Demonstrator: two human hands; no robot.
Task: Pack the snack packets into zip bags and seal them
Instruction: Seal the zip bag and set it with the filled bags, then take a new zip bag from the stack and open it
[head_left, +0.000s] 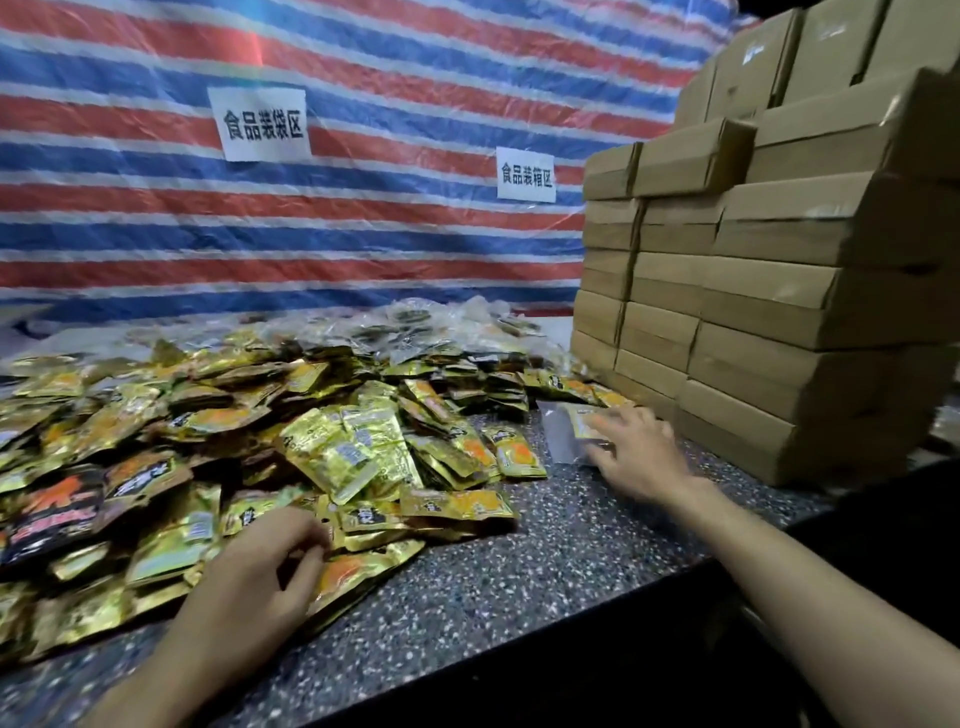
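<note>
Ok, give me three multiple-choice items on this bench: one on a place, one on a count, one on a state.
1. On which side of the packets do the boxes stand?
A. left
B. right
C. in front, nearer the person

2. How many white signs hang on the tarp?
A. one
B. four
C. two

3. What is the right hand doing?
A. lying with fingers spread on the zip bag
B. lifting a box
C. hanging idle off the bench

Answers:
1 B: the stack rises at the right end of the pile.
2 C: two printed sheets show on the stripes.
3 A: its fingers lie spread on the clear bag, though the hand is blurred.
</note>
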